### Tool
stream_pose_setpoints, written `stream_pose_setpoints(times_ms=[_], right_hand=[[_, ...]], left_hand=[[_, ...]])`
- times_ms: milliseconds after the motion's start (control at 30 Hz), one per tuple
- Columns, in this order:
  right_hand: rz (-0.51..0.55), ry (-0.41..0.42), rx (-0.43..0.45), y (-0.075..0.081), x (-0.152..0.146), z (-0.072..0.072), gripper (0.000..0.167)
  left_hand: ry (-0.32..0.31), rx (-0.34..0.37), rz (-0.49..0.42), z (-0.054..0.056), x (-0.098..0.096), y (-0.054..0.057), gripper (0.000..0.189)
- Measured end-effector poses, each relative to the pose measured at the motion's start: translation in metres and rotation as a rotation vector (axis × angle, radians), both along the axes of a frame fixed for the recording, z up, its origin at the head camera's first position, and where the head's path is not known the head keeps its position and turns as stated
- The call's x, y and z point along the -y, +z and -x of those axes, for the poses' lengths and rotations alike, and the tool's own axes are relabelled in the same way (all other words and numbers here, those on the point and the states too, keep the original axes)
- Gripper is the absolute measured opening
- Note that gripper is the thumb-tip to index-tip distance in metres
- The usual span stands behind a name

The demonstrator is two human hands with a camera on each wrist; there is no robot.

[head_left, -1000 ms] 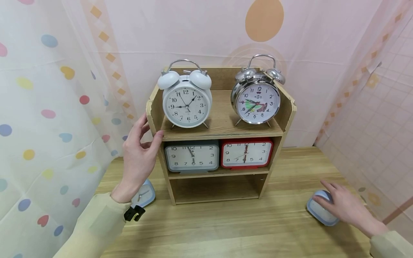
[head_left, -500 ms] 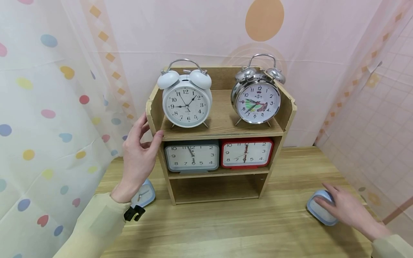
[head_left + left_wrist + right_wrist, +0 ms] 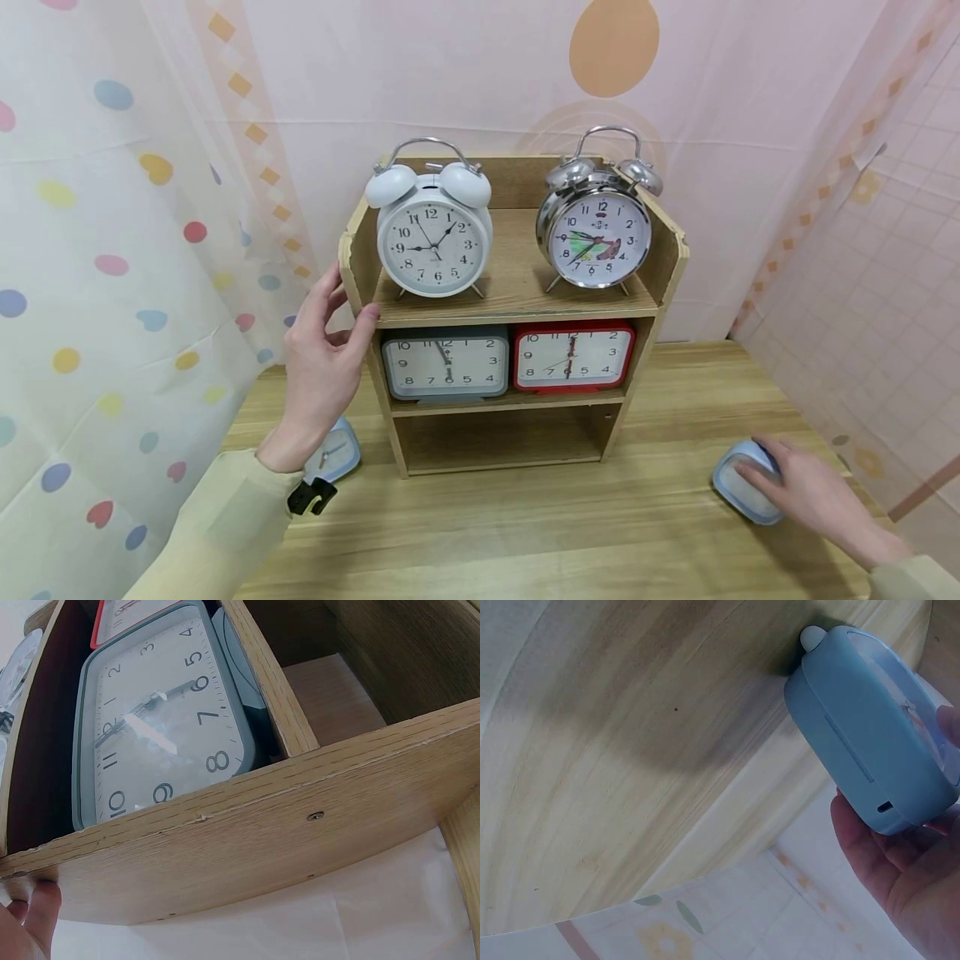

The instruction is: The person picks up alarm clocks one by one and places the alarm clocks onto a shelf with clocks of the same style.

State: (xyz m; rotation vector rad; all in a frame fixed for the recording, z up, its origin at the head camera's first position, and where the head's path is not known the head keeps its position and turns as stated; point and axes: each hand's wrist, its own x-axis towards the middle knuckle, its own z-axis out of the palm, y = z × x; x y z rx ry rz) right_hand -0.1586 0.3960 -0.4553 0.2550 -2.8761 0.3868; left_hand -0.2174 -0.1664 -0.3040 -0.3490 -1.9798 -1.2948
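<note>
My left hand (image 3: 322,375) holds the left side panel of a small wooden shelf (image 3: 510,308), thumb at its front edge, fingers on its outer face. In the left wrist view, fingertips (image 3: 45,896) touch that panel. At the right, my right hand (image 3: 813,496) grips a small light blue alarm clock (image 3: 748,487) standing on the table. The right wrist view shows the thumb over the face of the blue clock (image 3: 862,735) and the fingers behind it. A second blue clock (image 3: 335,454) is partly hidden behind my left wrist.
On the shelf's top stand a white twin-bell alarm clock (image 3: 435,242) and a silver one (image 3: 598,237). A grey rectangular clock (image 3: 446,367) and a red one (image 3: 573,358) fill the middle tier. Patterned curtains (image 3: 135,208) hang around the wooden table (image 3: 525,533).
My right hand has shifted slightly down and to the right against the blue clock, which stays nearly in place. The left hand and the shelf have not moved.
</note>
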Motion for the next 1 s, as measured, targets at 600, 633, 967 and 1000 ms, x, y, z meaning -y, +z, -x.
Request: stream_pose_setpoints(times_ms=[600,633,967,1000], right_hand=[[0.008,-0.032,0.012,-0.0007,-0.0081,-0.0038,0.056],[0.006,-0.031,-0.001,-0.0014,-0.0082,-0.0042,0.054],[0.051,-0.032,0.027,-0.0032,-0.0090,-0.0074,0.057],[0.055,-0.032,0.033,-0.0030,-0.0090,-0.0073,0.057]], left_hand=[[-0.004,0.001,-0.002,0.0016,0.0004,-0.0022,0.061],[-0.002,0.002,-0.002,0.0016,0.0005,-0.0023,0.061],[-0.002,-0.003,-0.004,0.0019,0.0003,-0.0025,0.060],[-0.003,-0.003,-0.005,0.0019,0.0002,-0.0024,0.061]])
